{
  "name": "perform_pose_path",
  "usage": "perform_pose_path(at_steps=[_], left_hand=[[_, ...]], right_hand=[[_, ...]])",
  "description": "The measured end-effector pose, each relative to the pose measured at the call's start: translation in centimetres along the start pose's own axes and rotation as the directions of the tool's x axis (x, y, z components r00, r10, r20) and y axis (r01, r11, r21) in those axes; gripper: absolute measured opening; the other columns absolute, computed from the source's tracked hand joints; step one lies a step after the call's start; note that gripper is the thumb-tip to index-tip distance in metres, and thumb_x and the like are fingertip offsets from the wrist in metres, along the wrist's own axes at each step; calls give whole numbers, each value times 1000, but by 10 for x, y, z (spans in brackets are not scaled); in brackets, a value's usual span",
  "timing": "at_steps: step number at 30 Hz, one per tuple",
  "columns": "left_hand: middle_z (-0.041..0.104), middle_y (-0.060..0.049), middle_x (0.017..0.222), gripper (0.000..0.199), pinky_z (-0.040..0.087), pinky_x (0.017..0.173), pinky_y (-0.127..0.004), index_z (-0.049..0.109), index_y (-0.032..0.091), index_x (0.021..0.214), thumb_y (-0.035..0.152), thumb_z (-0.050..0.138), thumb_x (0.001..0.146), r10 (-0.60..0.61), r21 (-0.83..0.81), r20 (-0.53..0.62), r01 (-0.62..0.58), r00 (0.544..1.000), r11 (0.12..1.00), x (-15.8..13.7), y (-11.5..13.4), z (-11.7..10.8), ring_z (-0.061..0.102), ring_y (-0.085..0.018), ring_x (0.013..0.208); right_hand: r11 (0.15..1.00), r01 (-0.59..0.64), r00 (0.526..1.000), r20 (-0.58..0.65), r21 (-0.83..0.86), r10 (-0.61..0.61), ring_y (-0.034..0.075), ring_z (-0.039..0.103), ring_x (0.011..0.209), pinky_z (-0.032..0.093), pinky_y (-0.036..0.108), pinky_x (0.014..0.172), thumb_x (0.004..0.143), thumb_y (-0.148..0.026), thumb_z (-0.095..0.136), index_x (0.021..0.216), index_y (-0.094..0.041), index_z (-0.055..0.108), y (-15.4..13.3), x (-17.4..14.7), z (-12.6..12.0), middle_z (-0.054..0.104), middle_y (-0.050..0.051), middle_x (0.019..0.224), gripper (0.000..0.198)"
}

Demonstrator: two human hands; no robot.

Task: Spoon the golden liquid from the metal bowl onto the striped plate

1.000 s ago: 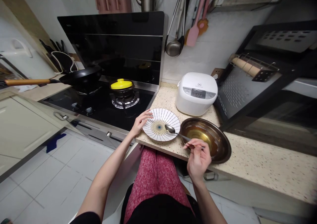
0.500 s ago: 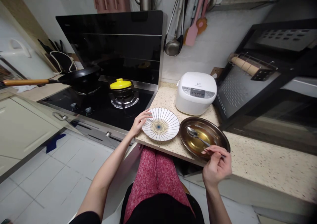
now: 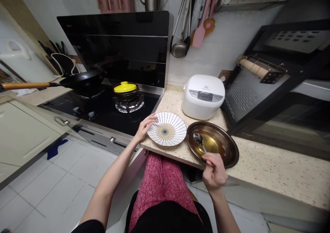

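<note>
My left hand [image 3: 144,127] rests at the left rim of a white plate [image 3: 176,131] with dark radiating lines, its fingers stretched out over the edge. The plate lies on the counter near its front edge. To its right is a round metal basin [image 3: 230,147] with a shallow yellowish liquid [image 3: 210,144] in it. My right hand [image 3: 215,171] is closed around the handle of a metal spoon [image 3: 198,138] at the basin's front side. The spoon's bowl hangs over the left part of the basin; whether it touches the liquid I cannot tell.
A white rice cooker [image 3: 203,97] stands behind the basin. On the gas hob at left are a small pot with a yellow lid [image 3: 125,87] and a black wok [image 3: 82,79] with a wooden handle. Ladles [image 3: 179,49] and a pink spatula [image 3: 199,35] hang on the wall.
My right hand has moved left and a little towards me with the spoon, whose bowl has shifted slightly left over the basin. My left hand and the plate look unchanged.
</note>
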State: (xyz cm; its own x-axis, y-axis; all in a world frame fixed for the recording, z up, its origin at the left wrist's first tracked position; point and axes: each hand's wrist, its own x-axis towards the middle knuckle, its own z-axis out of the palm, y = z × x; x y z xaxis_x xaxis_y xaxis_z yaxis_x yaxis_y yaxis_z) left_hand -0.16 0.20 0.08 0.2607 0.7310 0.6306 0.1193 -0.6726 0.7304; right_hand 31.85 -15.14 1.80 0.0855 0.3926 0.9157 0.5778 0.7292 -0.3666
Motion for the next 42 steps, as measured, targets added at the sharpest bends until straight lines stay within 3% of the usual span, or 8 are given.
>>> perform_pose_path(at_steps=[3,7,18,23,26,32,37,42], left_hand=[[71,-16,130,40,33,123,-62,80,19,108,47,53,101,-4,-2,1,4,1000,1000,0,0,0,48,-38,147],[71,-16,130,40,33,123,-63,81,19,108,47,53,102,-5,-3,-4,5,1000,1000,0,0,0,48,-38,147],[72,-16,129,40,34,122,-62,81,19,108,49,54,101,-14,-4,-15,14,1000,1000,0,0,1,50,-38,146],[72,-16,127,42,35,122,-62,81,19,107,51,54,101,-9,1,-12,9,1000,1000,0,0,1,50,-38,145],[72,-16,127,42,34,122,-62,81,19,108,50,54,101,-9,1,-9,9,1000,1000,0,1,1,50,-38,145],[72,-16,127,41,34,122,-62,81,19,108,49,54,101,-3,-3,-6,3,1000,1000,0,2,1,50,-38,145],[72,-16,129,40,35,122,-61,81,18,108,48,54,102,-10,-3,-8,10,1000,1000,0,2,1,50,-38,146],[72,-16,129,40,36,121,-61,81,18,108,48,54,102,-6,-3,-13,6,1000,1000,0,-1,1,50,-38,145]], right_hand=[[976,-194,958,-194,102,211,19,64,70,53,36,62,102,-25,50,93,-22,64,-8,-1,14,66,4,80,16],[930,-307,936,-114,202,333,20,65,80,55,39,73,103,-25,49,90,-22,63,-16,-6,36,67,5,86,19],[980,-161,971,195,112,137,21,63,80,52,36,71,102,-17,46,97,-23,66,-11,1,67,68,6,86,21],[960,-243,944,263,140,201,20,62,80,50,34,72,103,-19,45,93,-23,64,-10,-1,72,66,5,85,22],[911,-372,915,237,176,328,18,60,78,49,32,72,105,-23,45,91,-23,62,-14,-4,76,63,3,84,22],[739,-588,808,190,329,558,14,58,69,48,28,65,106,-34,48,91,-22,62,-21,-12,82,64,1,88,24],[637,-623,768,200,453,609,14,59,67,50,29,62,104,-39,53,87,-21,62,-19,-14,84,63,1,84,26],[588,-602,772,203,540,603,15,62,69,51,28,60,104,-37,54,87,-21,63,-21,-14,85,61,2,85,25]])
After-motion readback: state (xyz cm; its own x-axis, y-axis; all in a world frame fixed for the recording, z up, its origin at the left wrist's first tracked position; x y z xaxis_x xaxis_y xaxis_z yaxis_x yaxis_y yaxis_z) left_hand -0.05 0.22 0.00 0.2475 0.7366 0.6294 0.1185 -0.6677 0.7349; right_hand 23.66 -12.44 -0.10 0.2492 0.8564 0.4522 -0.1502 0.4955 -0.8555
